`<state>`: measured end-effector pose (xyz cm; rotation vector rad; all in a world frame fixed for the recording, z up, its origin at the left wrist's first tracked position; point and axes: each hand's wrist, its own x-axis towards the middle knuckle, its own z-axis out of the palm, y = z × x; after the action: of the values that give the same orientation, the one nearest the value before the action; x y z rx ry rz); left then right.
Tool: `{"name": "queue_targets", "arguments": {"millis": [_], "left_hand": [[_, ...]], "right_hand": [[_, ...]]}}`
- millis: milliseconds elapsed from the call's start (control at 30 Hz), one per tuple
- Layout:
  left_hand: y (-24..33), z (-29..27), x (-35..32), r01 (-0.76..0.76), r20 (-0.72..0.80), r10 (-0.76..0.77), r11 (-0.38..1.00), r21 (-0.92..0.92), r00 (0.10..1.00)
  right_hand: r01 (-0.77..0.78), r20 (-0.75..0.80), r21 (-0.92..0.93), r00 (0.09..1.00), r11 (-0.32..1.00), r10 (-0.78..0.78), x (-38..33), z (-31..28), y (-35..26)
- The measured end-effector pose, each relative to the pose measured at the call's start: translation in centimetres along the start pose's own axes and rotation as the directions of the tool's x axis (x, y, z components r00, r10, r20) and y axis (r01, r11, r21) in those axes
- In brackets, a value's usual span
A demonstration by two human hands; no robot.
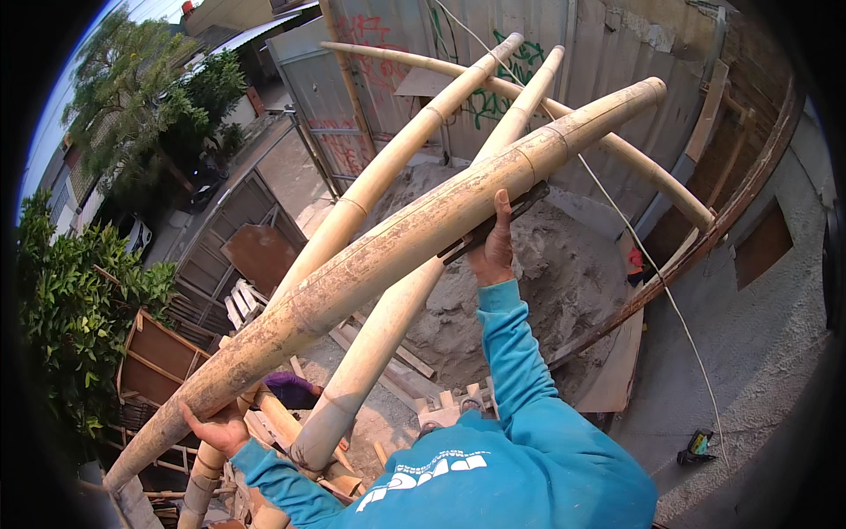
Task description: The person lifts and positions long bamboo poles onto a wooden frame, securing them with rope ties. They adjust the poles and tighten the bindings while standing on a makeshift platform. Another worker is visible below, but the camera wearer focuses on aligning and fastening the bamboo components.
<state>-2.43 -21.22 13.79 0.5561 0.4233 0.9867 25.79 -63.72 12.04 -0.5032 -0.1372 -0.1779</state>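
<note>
A thick bamboo pole [388, 256] with brown scuffed patches and a lengthwise dark line slants across the view, from lower left to upper right. Near its lower end my left hand [218, 429] grips it from below, the thumb up along its side. Farther up, my right hand [493, 248] holds the underside with the thumb raised against it. A dark, flat, long thing [480, 236] lies between that hand and the pole; its kind is hard to make out. Behind the held pole, two other bamboo poles [374, 189] [374, 339] lean upward.
A thinner bamboo pole [639, 159] crosses behind at the top. Below lie a sand heap [546, 304] and cut wood. A cord [656, 264] runs down the right, beside a curved plank [643, 295]. A purple-clad person [291, 390] is partly visible below. Metal sheeting [608, 84] stands behind.
</note>
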Motion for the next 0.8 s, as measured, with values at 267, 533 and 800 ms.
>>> {"name": "queue_targets", "arguments": {"millis": [267,533,800], "left_hand": [[1.9,1.1,-6.1,-0.293,-0.037,0.297,0.953,0.078,0.954],[1.7,-0.7,-7.9,-0.314,-0.088,0.325,0.942,0.118,0.942],[-2.0,0.6,-9.3,-0.253,-0.093,0.269,0.955,0.158,0.959]], "right_hand": [[-0.113,-0.013,-0.042,0.994,0.993,0.113,4.9,1.6,5.6],[-0.277,-0.142,-0.163,0.956,0.947,0.255,8.5,1.3,13.8],[-0.341,-0.099,-0.04,0.937,0.939,0.336,14.4,-1.9,17.8]]}}
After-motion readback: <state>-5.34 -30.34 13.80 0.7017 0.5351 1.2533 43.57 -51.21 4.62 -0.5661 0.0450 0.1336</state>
